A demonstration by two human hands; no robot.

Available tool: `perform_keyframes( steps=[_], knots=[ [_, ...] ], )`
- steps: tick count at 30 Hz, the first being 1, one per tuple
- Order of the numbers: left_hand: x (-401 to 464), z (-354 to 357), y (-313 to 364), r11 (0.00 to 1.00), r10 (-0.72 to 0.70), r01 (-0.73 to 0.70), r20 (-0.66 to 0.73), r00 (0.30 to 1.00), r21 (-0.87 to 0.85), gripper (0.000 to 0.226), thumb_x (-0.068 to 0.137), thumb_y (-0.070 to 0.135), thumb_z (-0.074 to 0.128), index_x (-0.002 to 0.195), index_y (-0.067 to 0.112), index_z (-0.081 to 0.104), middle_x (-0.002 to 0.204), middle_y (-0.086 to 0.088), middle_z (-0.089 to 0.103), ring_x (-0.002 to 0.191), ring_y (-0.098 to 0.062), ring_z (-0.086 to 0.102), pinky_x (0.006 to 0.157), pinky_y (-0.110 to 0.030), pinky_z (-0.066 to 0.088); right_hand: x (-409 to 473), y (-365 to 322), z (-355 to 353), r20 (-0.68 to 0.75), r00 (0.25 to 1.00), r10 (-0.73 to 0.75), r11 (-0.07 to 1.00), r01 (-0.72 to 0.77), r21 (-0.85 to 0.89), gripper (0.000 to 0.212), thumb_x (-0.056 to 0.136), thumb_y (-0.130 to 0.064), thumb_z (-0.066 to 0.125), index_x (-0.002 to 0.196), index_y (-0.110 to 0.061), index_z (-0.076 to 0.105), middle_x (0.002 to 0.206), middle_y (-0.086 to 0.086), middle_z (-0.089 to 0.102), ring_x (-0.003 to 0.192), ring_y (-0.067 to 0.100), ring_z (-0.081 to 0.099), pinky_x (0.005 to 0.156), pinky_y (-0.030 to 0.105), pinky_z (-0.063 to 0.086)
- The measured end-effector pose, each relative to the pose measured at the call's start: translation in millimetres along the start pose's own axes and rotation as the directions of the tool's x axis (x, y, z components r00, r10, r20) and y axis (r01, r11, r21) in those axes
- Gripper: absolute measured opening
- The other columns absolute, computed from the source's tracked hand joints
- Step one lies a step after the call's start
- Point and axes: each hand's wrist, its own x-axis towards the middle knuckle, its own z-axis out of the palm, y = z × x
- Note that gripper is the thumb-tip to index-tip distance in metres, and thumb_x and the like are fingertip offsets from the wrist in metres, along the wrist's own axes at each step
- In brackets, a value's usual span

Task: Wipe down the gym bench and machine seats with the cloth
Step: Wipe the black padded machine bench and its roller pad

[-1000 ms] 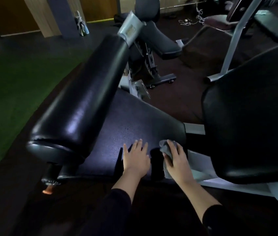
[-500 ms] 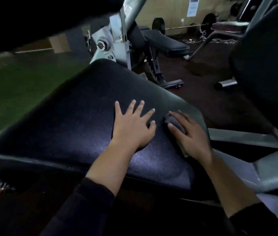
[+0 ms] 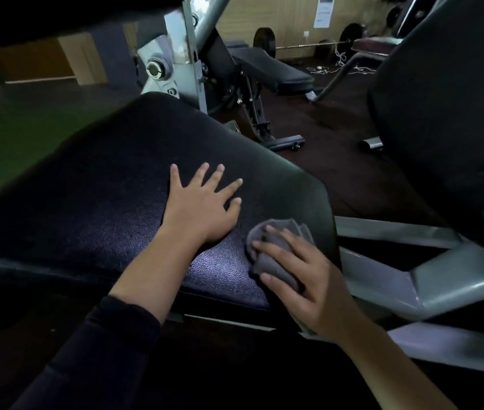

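Bracing the work from the left, the left hand (image 3: 202,202) lies flat with fingers spread on the black seat pad (image 3: 92,184), much where it lay half a second ago though the head has since dipped in close under the roller pad. Just beside it to the right, the right hand (image 3: 302,276) presses its spread fingers onto the bunched grey cloth (image 3: 270,253), which has slid back from the pad's far right corner toward the near right edge. That reads as a wiping stroke along this side, with the dark back pad (image 3: 448,113) further right seemingly yet to be wiped.

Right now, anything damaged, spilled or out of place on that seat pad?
Nothing stands out. The seat pad looks intact and dry; left hand lies flat on it, right hand presses the grey cloth near its right edge.
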Motion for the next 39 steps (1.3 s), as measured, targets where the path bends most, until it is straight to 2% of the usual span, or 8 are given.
perform_keyframes(
  steps=[4,7,12,18,24,29,34,39],
  knots=[
    [-1,0,0,1.000,0.006,-0.006,-0.003,1.000,0.002,0.052,0.099,0.054,0.010,0.150,0.047,0.008,0.163,0.006,0.000,0.150,-0.019,-0.003,0.113,-0.064,-0.006,-8,37,-17,0.053,0.991,0.119,0.993,-0.120,0.002,0.042,0.089,-0.050,0.050,0.130,-0.041,0.051,0.145,-0.022,0.038,0.136,-0.001,0.033,0.111,0.019,0.026],
    [-1,1,0,1.000,0.010,-0.010,-0.002,1.000,0.001,0.052,0.099,0.053,0.010,0.151,0.047,0.008,0.163,0.005,0.000,0.150,-0.020,-0.003,0.113,-0.064,-0.006,20,49,-15,-0.016,0.976,0.216,0.976,-0.215,0.033,0.043,0.087,-0.049,0.050,0.127,-0.035,0.056,0.139,-0.011,0.049,0.133,0.003,0.039,0.110,0.020,0.029],
    [0,0,-2,1.000,0.017,-0.017,0.007,1.000,0.005,0.051,0.100,0.051,0.010,0.151,0.046,0.009,0.163,0.006,0.001,0.150,-0.020,-0.002,0.112,-0.064,-0.005,40,-5,11,-0.028,0.992,0.125,0.990,-0.127,-0.068,0.042,0.090,-0.046,0.051,0.127,-0.029,0.060,0.137,-0.003,0.053,0.131,0.010,0.044,0.109,0.015,0.026],
    [-3,1,-4,0.999,0.032,-0.032,0.003,0.999,-0.002,0.051,0.100,0.050,0.008,0.151,0.045,0.009,0.163,0.003,0.001,0.150,-0.022,-0.003,0.113,-0.064,-0.007,-26,-8,-6,0.070,0.998,0.001,0.999,0.002,-0.044,0.043,0.091,-0.043,0.056,0.132,-0.029,0.055,0.145,-0.006,0.044,0.137,0.014,0.038,0.110,0.039,0.035],
    [-6,-1,-3,0.999,0.046,-0.046,0.010,0.999,0.003,0.052,0.100,0.050,0.006,0.152,0.043,0.007,0.163,0.003,0.000,0.150,-0.023,-0.004,0.113,-0.065,-0.007,17,27,-14,-0.027,0.977,0.211,0.977,-0.211,0.020,0.038,0.088,-0.042,0.056,0.126,-0.038,0.056,0.137,-0.012,0.050,0.129,-0.002,0.042,0.106,0.013,0.030],
    [-4,-1,-4,0.999,0.051,-0.051,0.004,0.999,-0.010,0.051,0.101,0.049,0.009,0.152,0.043,0.009,0.163,0.003,0.002,0.150,-0.022,-0.003,0.113,-0.065,-0.006,32,-23,14,-0.025,0.994,0.106,0.991,-0.108,-0.081,0.041,0.090,-0.046,0.053,0.129,-0.033,0.058,0.137,-0.005,0.052,0.130,0.009,0.046,0.106,0.021,0.035],
    [-4,-1,-5,0.998,0.054,-0.054,-0.007,0.999,-0.027,0.051,0.101,0.049,0.009,0.152,0.042,0.011,0.163,0.003,0.003,0.150,-0.023,-0.002,0.113,-0.065,-0.006,-15,-24,-8,0.124,0.984,-0.125,0.992,0.124,0.013,0.042,0.092,-0.037,0.059,0.132,-0.024,0.056,0.147,-0.002,0.042,0.139,0.014,0.034,0.114,0.034,0.029],
    [-3,0,-3,0.999,0.047,-0.047,-0.018,0.999,-0.024,0.052,0.100,0.050,0.010,0.152,0.041,0.012,0.163,0.003,0.004,0.150,-0.023,-0.002,0.112,-0.065,-0.006,6,37,-19,0.131,0.987,0.093,0.995,-0.097,0.025,0.042,0.091,-0.050,0.051,0.132,-0.039,0.050,0.145,-0.012,0.043,0.139,0.003,0.030,0.114,0.028,0.027]
  ],
)
